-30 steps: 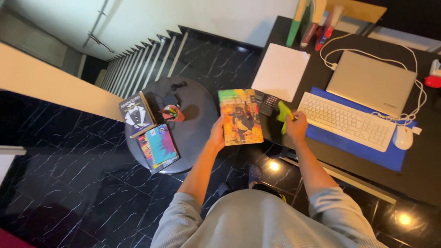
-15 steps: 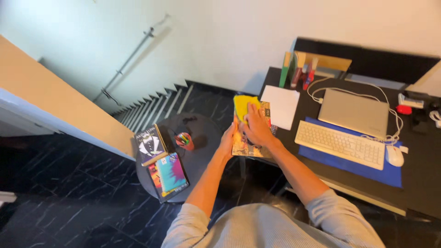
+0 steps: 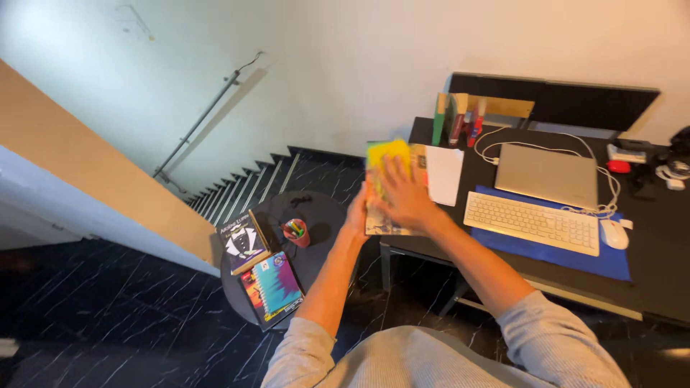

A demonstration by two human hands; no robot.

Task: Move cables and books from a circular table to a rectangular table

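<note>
The left hand (image 3: 357, 213) is gripping a book (image 3: 382, 215) by its edge. The right hand (image 3: 404, 194) is pressing a yellow cloth (image 3: 388, 154) flat on the cover, fingers spread.

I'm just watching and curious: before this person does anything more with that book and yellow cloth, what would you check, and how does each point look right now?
1. Left hand grips the book's left edge: ok.
2. Right hand lies flat on the cover, by the yellow cloth: ok.
3. Whether the cloth is firmly held: cannot tell, the picture is blurred.
4. White paper on the desk sits very near the book: not ok.
5. Pen cup on the round table is apart from both arms: ok.
</note>
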